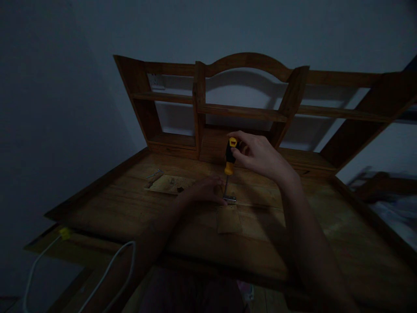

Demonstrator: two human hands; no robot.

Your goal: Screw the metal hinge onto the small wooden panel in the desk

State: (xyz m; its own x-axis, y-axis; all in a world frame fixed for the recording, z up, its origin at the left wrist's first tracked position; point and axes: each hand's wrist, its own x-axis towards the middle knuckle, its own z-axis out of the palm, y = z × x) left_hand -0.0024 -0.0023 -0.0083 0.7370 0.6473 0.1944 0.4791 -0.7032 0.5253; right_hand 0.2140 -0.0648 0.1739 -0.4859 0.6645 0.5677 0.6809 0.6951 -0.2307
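Note:
My right hand (252, 152) is closed round the handle of a yellow and black screwdriver (230, 158), which stands almost upright. Its shaft runs down to a small shiny metal fitting (230, 198) on the desk top. My left hand (208, 190) lies low beside the shaft, with curled fingers and the thumb tip against the fitting's left end. Just in front of the fitting is a small square wooden piece (229, 219). Whether the screwdriver tip sits in a screw is too small to tell.
A larger thin wooden board (169, 184) with a dark hole lies to the left, near a thin metal piece (154, 174). Wooden shelves (241, 112) stand along the back of the desk (124, 213). A white cable (133, 256) loops at the front left, by a yellow object (64, 233).

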